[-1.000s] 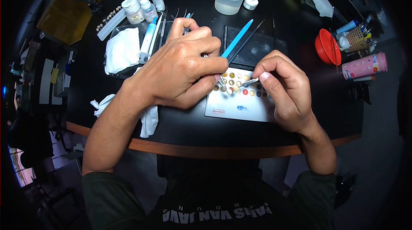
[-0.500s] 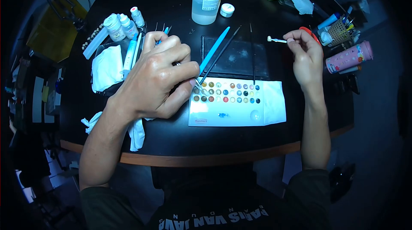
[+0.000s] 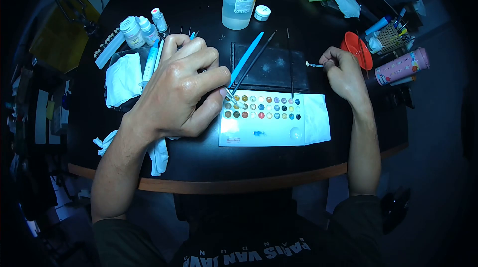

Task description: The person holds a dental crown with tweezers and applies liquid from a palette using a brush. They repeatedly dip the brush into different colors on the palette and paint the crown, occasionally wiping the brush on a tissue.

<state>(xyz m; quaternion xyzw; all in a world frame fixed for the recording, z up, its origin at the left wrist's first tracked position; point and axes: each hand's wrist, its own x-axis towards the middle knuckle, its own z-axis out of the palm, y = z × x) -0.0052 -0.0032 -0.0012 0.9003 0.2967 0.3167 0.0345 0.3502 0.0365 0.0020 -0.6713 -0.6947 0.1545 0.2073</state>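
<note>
My left hand (image 3: 186,85) is closed around a slim metal tool (image 3: 231,96) with a pale tip; most of it is hidden by the fingers, and its kind I cannot tell. That tip overlaps the upper left wells of a white palette (image 3: 279,140), which has rows of coloured dabs and a blue smear. At the right, my right hand (image 3: 343,73) pinches a thin pale stick (image 3: 315,65). A small tooth-like crown (image 3: 307,63) sits on the stick's far end, above the dark tray's right side.
Behind the palette lies a dark tray (image 3: 269,80), crossed by a blue-handled tool (image 3: 248,57) and thin brushes. A bottle (image 3: 240,3) and small jar (image 3: 262,13) stand beyond. Right: red bowl (image 3: 356,50), pink tumbler (image 3: 403,66). Left: small bottles (image 3: 131,33), white cloth (image 3: 123,80).
My right hand has moved slightly left and down with the stick and crown, its fingers curling more and uncovering the red bowl. My left hand stays nearly still over the palette.
</note>
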